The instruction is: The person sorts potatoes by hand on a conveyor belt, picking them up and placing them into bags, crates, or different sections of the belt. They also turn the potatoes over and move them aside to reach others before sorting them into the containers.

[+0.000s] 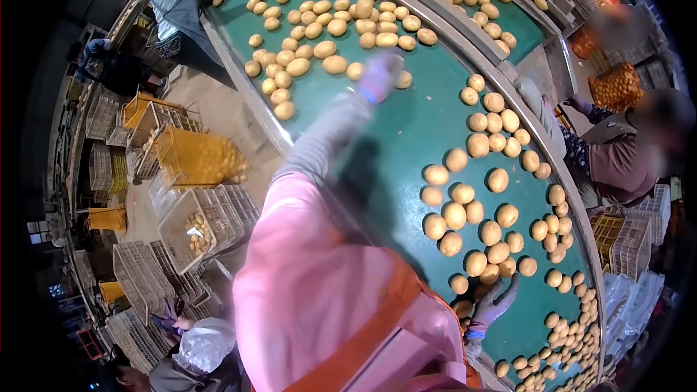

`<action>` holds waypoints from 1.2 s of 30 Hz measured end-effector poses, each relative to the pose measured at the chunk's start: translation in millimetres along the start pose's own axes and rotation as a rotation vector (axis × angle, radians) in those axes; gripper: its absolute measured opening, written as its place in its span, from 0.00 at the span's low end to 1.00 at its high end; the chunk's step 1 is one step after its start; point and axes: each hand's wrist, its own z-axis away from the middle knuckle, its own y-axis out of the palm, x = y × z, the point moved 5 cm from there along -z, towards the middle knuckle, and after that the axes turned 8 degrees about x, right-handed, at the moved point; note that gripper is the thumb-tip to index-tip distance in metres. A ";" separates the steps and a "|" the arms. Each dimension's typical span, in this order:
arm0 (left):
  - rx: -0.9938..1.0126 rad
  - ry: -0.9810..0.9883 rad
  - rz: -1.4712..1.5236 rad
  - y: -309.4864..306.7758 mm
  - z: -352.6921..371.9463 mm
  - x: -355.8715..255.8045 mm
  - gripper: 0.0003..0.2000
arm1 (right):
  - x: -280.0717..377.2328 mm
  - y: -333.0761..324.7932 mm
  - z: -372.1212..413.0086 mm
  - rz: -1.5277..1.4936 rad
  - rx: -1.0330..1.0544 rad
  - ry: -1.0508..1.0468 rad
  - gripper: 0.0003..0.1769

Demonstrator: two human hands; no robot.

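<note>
My left hand (381, 76), in a light purple glove, reaches far across the green conveyor belt (406, 127). Motion smears its fingers, so their grip does not show. A potato (403, 78) lies right beside it, and another potato (355, 71) is on its other side. Closer to my body, my right hand (496, 301), also gloved, is low over the belt with fingers apart. It is beside a cluster of potatoes (488, 274); whether it touches one cannot be made out. A potato (462, 309) partly shows by its wrist.
Metal rails (272, 127) border the belt. A person in a light top (170, 0) stands at the far left edge; another in a maroon sleeve (617, 160) sits at right. Plastic crates (141, 276) and a yellow crate (192, 152) with potatoes stand on the floor at left.
</note>
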 end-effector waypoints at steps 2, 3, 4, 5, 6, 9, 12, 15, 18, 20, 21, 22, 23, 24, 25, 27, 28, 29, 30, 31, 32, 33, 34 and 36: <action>-0.268 -0.166 -0.438 -61.3 -24.9 45.3 0.17 | -3.7 -1.4 -3.6 0.005 -0.024 0.035 0.27; -0.290 -0.280 -0.522 -81.0 -34.3 76.4 0.18 | -1.9 -2.8 -3.6 0.006 -0.041 0.033 0.27; -0.244 -0.250 -0.673 -89.3 -27.4 86.0 0.20 | 1.6 -2.6 -3.9 0.009 -0.022 0.040 0.27; -0.226 -0.231 -0.744 -96.7 -30.5 93.4 0.21 | 4.3 -0.2 -5.2 0.012 -0.003 0.045 0.27; -0.211 -0.210 -0.815 -103.9 -33.6 101.7 0.22 | 5.9 2.3 -5.9 0.017 0.002 0.027 0.27; 0.019 -0.515 -0.617 -111.7 -53.0 124.9 0.31 | 5.0 15.0 -6.8 -0.002 -0.002 0.034 0.27; 0.247 -0.734 -0.470 -98.6 -51.2 117.9 0.39 | 8.4 21.2 -7.9 -0.038 0.003 0.048 0.27; 0.699 -0.565 -0.450 -55.3 -64.3 94.8 0.41 | 13.5 28.1 -8.9 -0.060 -0.018 0.051 0.26; 0.540 -0.504 0.324 -19.9 -64.9 36.3 0.28 | 10.0 34.2 -4.4 -0.159 -0.045 0.078 0.27; 0.498 -0.287 0.621 4.1 -104.6 12.2 0.29 | 12.7 32.3 -8.7 -0.153 -0.030 0.079 0.27; 0.463 -0.248 0.793 9.1 -125.1 -7.7 0.29 | 14.4 29.6 -12.0 -0.147 -0.030 0.071 0.27; 0.434 -0.206 0.966 14.2 -145.8 -26.9 0.30 | 16.8 26.1 -12.8 -0.091 -0.026 0.071 0.27; 0.298 -0.269 1.348 8.6 -154.3 -47.5 0.33 | 19.9 22.6 -13.4 -0.036 -0.026 0.072 0.27; 0.079 -0.188 0.996 2.3 -177.6 -28.3 0.35 | 26.2 15.1 -13.7 -0.028 -0.035 0.066 0.27; -0.138 -0.113 0.644 -6.4 -199.7 -13.4 0.37 | 34.4 5.2 -12.9 -0.038 -0.031 0.064 0.27; -0.229 -0.385 0.094 -34.7 -192.3 10.6 0.35 | 36.6 -0.8 -5.5 -0.023 -0.031 0.082 0.29; -0.212 -0.370 -0.283 -50.1 -175.2 14.0 0.33 | 29.5 -0.2 1.6 -0.008 -0.020 0.128 0.29; -0.185 -0.353 -0.658 -59.4 -165.9 18.5 0.31 | 18.6 0.5 6.6 0.008 -0.011 0.175 0.29; -0.197 -0.369 -0.643 -65.1 -163.3 33.6 0.31 | 2.0 6.9 12.1 0.022 -0.010 0.155 0.29; -0.125 -0.361 -0.602 -63.4 -160.9 51.8 0.28 | -18.2 17.3 19.0 -0.067 -0.037 0.150 0.29; -0.049 -0.354 -0.565 -61.7 -156.6 63.2 0.26 | -14.0 19.8 16.4 -0.160 -0.058 0.151 0.29; -0.042 -0.373 -0.567 -64.4 -153.1 69.8 0.26 | -10.6 20.8 11.7 -0.153 -0.040 0.151 0.29; 0.020 -0.317 -0.586 -65.6 -151.9 68.8 0.25 | -6.2 24.9 6.8 -0.140 0.015 0.150 0.29; 0.135 -0.197 -0.636 -64.6 -149.9 69.7 0.24 | -8.7 31.8 0.6 -0.201 0.062 0.147 0.28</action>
